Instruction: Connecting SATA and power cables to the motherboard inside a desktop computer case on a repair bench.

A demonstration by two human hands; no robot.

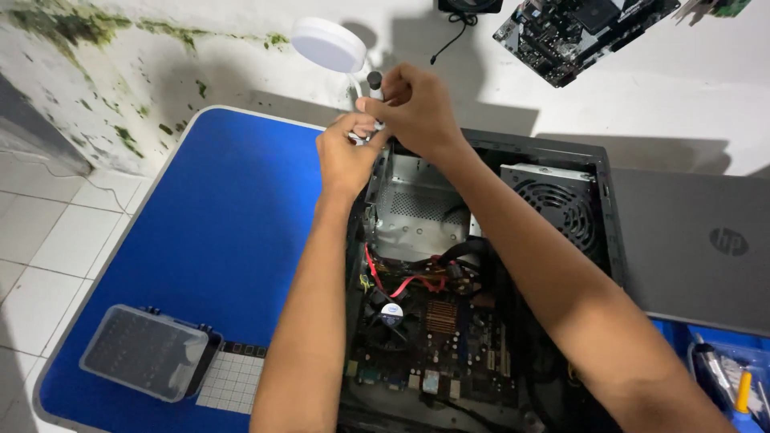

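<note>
While an open computer case [481, 273] lies on the blue counter [216, 232], both hands, left [346, 156] and right [417, 108], meet above its far edge, pinching a small dark-tipped tool [374, 80]; next calls for steady fingers.

Clear plastic bit case [146, 351] on blue table [216, 232], grey laptop [694, 244], loose motherboard [577, 32], perhaps tools [734, 381] at right.

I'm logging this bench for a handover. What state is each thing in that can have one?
Computer case: open, insides showing.
Desk lamp: too washed out to tell if lit.
Lamp stem: pinched by right hand.
Left hand: closed just below the right one.
Plastic box: lid shut.
Laptop: closed.
Fan: seated on the board.
</note>
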